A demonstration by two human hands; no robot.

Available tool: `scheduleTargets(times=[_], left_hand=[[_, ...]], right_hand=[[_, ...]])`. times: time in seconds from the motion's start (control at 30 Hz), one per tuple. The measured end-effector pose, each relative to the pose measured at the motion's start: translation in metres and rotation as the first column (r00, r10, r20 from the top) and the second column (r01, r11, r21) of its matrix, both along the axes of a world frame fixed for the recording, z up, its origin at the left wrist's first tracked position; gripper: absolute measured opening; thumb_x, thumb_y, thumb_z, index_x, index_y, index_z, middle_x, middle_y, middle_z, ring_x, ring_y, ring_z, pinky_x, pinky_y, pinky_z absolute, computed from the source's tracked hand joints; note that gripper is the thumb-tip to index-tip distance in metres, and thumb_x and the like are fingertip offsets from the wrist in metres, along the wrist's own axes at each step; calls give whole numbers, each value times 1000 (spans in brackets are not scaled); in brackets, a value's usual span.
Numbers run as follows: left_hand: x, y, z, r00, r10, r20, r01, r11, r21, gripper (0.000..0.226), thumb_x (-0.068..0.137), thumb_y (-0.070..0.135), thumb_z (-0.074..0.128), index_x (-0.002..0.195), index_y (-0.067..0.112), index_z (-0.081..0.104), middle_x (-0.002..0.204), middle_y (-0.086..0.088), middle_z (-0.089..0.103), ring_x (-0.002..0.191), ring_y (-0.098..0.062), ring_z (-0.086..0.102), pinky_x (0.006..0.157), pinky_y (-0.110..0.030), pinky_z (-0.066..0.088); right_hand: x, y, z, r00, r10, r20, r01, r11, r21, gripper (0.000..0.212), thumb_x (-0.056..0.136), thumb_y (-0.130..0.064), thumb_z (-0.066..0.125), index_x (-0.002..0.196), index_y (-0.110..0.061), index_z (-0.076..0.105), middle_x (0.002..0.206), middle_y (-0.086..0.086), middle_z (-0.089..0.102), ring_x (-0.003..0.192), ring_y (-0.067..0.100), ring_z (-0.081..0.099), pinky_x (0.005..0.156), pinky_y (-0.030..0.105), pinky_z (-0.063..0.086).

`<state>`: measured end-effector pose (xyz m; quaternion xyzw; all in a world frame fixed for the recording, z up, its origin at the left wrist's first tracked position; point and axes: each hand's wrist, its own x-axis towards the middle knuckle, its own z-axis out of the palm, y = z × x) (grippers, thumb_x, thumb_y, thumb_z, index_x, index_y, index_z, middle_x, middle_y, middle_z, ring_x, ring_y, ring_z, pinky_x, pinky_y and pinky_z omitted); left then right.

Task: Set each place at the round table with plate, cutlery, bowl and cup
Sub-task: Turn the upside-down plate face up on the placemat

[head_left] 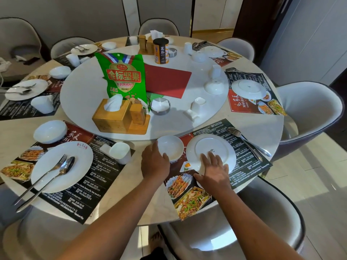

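Right hand (216,171) lies flat, fingers spread, on upside-down plate (211,152); left hand (155,162), fingers curled, grips bowl (170,147) beside it on counter (165,207) placemat (244,166).

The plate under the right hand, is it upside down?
Yes, upside down: the plate shows its raised foot ring and maker's mark, facing up.

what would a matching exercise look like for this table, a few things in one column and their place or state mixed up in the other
Things
1. white round plate under the right hand
2. small white bowl at the left hand
3. steel fork on the near right placemat
4. green snack bag

Places or states
A. standing on the turntable
B. lying beside the plate
C. upside down, foot ring showing
D. upright, gripped at its rim

Pairs: 1-C, 2-D, 3-B, 4-A
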<state>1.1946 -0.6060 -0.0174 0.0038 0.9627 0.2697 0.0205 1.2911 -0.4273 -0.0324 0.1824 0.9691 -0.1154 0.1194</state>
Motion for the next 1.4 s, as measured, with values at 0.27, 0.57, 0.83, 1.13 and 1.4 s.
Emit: scheduleTargets(times=[0.27,0.57,0.83,1.13,1.4], left_hand=[[45,20,-6,787,-559,-262,444,807,-388,59,96,33,59,152,24,40,159,-12,37,150,-33,26,122,-50,12],[62,62,-12,626,-777,-73,737,619,-273,71,101,43,49,161,28,14,168,-13,2,155,-34,0,126,-48,3],[45,81,-28,680,-719,144,722,624,-299,93,90,72,47,160,34,0,167,-14,-13,153,-41,-8,123,-54,4],[61,114,-32,809,-555,192,586,746,-316,102,83,79,52,158,40,-5,166,-10,-19,150,-49,-12,120,-58,18],[76,117,-33,845,-534,33,498,761,-415,102,76,75,63,159,34,21,166,-17,18,146,-53,22,105,-63,45]], right_hand=[[34,17,-1,990,-70,-121,64,997,-49,75,95,-70,34,158,-36,11,168,-2,3,154,25,0,123,47,12],[57,50,11,970,-187,-153,181,982,-52,68,98,-62,36,155,-25,30,154,10,36,139,30,35,113,43,35],[46,66,9,918,-363,-161,329,922,-204,69,92,-60,55,148,-23,41,143,10,48,130,32,47,106,44,45],[-7,127,15,835,-540,106,503,671,-546,58,87,-55,67,116,-5,66,102,10,70,88,22,67,65,27,51],[-31,148,12,737,-577,352,597,312,-739,64,65,-41,89,117,-16,63,115,5,68,101,25,61,92,41,50]])
